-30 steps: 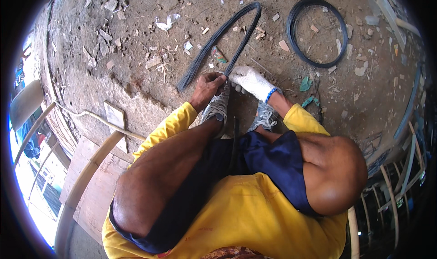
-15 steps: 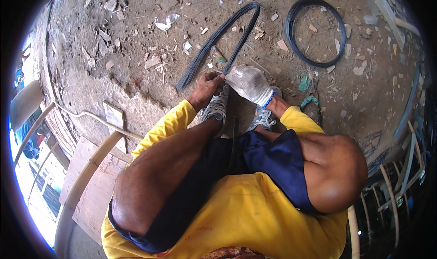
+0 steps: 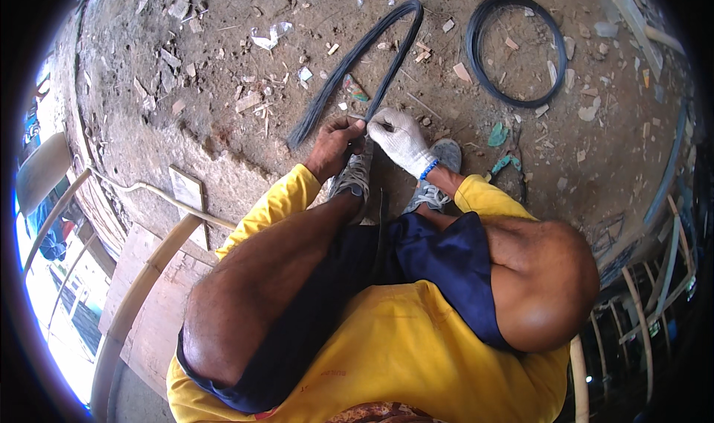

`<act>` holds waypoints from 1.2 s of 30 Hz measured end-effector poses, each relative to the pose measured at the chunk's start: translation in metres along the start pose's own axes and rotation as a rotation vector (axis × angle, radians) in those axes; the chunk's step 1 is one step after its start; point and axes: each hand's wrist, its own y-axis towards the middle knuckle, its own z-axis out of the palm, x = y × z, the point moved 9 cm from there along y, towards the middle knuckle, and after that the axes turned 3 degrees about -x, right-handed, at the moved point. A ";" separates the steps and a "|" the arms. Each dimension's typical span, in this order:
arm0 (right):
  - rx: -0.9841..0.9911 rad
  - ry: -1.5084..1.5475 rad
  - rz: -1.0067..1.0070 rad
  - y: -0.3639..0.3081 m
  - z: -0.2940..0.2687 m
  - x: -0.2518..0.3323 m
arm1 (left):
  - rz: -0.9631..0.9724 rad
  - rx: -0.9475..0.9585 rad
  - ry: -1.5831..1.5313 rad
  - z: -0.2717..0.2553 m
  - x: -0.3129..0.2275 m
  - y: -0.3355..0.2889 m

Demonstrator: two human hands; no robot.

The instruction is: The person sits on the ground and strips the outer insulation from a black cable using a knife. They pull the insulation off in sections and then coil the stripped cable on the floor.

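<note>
A bundle of thin dark wire [image 3: 318, 109] lies on the ground ahead of my feet, bent into a long hairpin. Its left leg ends in loose, fanned-out tips; the right leg runs back to my hands. My bare left hand [image 3: 335, 146] pinches at the near end of that right leg, thumb against the curled fingers. Touching the same end is my right hand [image 3: 401, 142], in a white knit glove with a blue band at the wrist, its fingers curled together. What lies between the gloved fingertips is too small to make out. Both hands are above my left shoe [image 3: 353, 176].
A round coil of dark wire [image 3: 471, 47] lies ahead to the right. Nearer is a tool with teal handles [image 3: 506, 163], its kind unclear. Wood chips and scraps litter the dirt floor. To my left stand a curved bamboo pole [image 3: 141, 296] and a wooden board [image 3: 160, 315].
My gloved right hand has turned, now showing its thumb side, and its fingers have curled in beside the wire end. My left hand has barely moved and keeps its pinch.
</note>
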 end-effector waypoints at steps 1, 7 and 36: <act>-0.005 0.046 0.074 -0.002 0.002 -0.007 | 0.002 -0.011 -0.009 -0.001 0.002 0.001; 0.142 1.199 0.976 -0.044 0.047 -0.054 | 0.007 -0.030 -0.001 -0.001 0.009 -0.001; -0.246 0.085 0.421 -0.066 -0.139 -0.067 | 0.078 -0.075 0.399 0.011 -0.010 0.001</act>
